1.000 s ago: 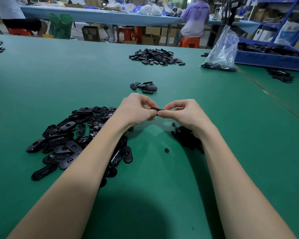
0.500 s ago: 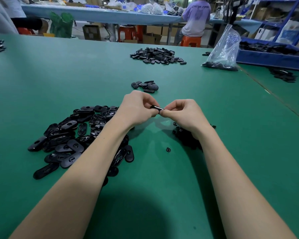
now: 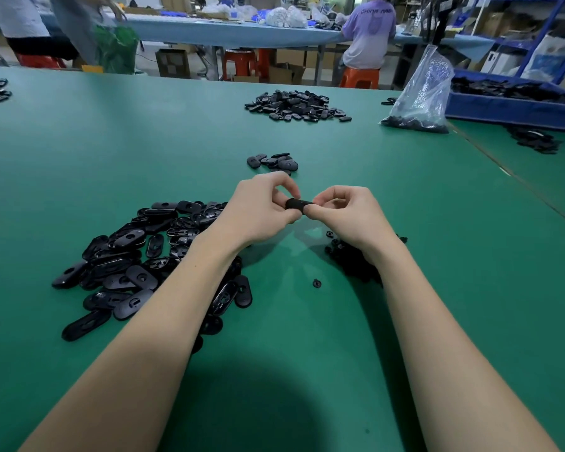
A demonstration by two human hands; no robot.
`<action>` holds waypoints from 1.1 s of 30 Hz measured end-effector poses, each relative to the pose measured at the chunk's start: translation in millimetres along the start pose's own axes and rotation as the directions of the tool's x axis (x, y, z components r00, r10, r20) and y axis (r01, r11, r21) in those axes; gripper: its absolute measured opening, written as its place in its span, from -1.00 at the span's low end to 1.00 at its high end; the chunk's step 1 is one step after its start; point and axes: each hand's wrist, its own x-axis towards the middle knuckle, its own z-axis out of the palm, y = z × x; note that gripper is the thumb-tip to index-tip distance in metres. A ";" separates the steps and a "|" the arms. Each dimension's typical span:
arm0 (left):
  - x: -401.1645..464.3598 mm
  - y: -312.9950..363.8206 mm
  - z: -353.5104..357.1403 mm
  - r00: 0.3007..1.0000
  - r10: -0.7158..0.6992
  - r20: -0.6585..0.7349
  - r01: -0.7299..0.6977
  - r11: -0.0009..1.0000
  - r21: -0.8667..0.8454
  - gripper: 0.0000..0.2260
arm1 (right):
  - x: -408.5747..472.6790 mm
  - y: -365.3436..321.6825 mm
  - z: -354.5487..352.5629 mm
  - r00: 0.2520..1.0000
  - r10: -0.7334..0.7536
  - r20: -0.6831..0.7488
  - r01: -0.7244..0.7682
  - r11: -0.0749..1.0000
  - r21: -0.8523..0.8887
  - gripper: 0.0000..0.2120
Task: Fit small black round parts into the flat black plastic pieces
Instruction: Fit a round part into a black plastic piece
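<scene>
Both hands meet above the green table [image 3: 307,337], holding one flat black plastic piece [image 3: 297,204] between them. My left hand [image 3: 258,210] pinches its left end and my right hand [image 3: 349,213] pinches its right end. I cannot tell whether a round part sits in it. A large pile of flat black pieces [image 3: 137,259] lies under my left forearm. A heap of small black round parts [image 3: 349,259] lies under my right wrist, partly hidden. One loose round part [image 3: 316,283] lies between my arms.
A small cluster of flat pieces [image 3: 273,161] lies just beyond my hands, and a bigger pile [image 3: 296,106] farther back. A clear plastic bag [image 3: 421,93] and a blue tray [image 3: 516,106] stand at the far right. People sit and stand at a far table.
The held piece has been turned so more of its flat face shows. Both hands stayed together at the same spot; the view tilted slightly.
</scene>
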 end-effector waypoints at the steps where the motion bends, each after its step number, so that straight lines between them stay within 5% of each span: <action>1: -0.7 -1.1 0.8 0.999 0.032 0.001 -0.032 0.999 0.023 -0.84 | 0.6 0.4 -0.9 1.000 0.009 -0.002 -0.009 1.000 0.012 -0.89; 6: 2.5 -11.3 4.6 0.998 0.067 -0.008 -0.065 0.986 0.154 -0.84 | 3.0 1.8 -5.6 1.000 -0.006 0.013 0.007 0.996 -0.084 -0.89; 12: 45.2 -18.9 -0.3 0.978 -0.018 -0.206 0.066 0.971 0.231 -0.84 | 6.3 5.4 -13.0 1.000 -0.010 -0.027 0.005 0.983 -0.183 -0.95; 22: 125.7 -30.2 4.9 0.955 -0.242 -0.171 0.281 0.924 0.259 -0.88 | 7.5 11.9 -6.2 1.000 -0.009 -0.004 0.008 0.974 -0.228 -0.95; 33: 86.6 -31.5 -8.8 0.981 -0.152 -0.120 0.167 0.977 0.130 -0.84 | 5.9 9.0 0.0 0.999 -0.043 0.013 0.045 0.942 -0.334 -0.94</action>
